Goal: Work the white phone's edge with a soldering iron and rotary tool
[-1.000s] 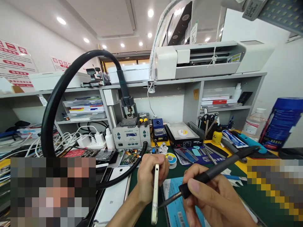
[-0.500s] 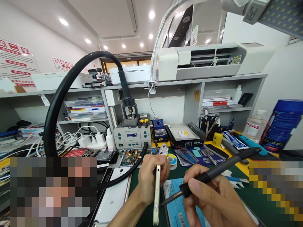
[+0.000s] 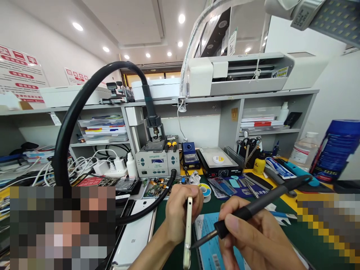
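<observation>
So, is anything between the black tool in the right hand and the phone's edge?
Nothing visible: the black tool has its tip beside the phone toward its near end, contact unclear. The left hand grips the far end, clear of the tip.

The yellow bench top (image 3: pixel 293 202) bore a small blue box (image 3: pixel 190 157) and a green mat (image 3: pixel 290 229), where a spool (image 3: pixel 206 189) lay; the grey shelf (image 3: pixel 227 131) carried a white machine (image 3: pixel 199 77).

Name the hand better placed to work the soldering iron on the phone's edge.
Probably the right hand: it grips the soldering iron, whose tip points at the phone. The left hand is occupied holding that phone edge-on.
</observation>
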{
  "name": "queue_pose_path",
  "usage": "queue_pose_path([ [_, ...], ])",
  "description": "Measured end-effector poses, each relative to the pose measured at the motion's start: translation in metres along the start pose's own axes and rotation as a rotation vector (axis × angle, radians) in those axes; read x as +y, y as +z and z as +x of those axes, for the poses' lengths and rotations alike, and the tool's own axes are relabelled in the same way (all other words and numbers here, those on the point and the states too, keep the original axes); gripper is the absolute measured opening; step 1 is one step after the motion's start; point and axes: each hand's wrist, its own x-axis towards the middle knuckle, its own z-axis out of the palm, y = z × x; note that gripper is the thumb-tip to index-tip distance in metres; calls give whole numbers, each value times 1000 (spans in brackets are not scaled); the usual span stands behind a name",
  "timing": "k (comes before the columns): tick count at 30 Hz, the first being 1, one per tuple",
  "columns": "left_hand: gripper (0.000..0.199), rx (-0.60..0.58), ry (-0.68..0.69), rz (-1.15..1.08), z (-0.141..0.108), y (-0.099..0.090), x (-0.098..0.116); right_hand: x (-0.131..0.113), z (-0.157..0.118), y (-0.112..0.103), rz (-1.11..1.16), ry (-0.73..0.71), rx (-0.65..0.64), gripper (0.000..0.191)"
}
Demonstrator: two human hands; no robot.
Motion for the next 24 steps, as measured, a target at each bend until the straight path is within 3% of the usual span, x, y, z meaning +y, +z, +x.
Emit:
queue_pose_path([
  [24,66,-8,0,43,0,-1,-2,2,0,-1,-48,-54,-37,46],
])
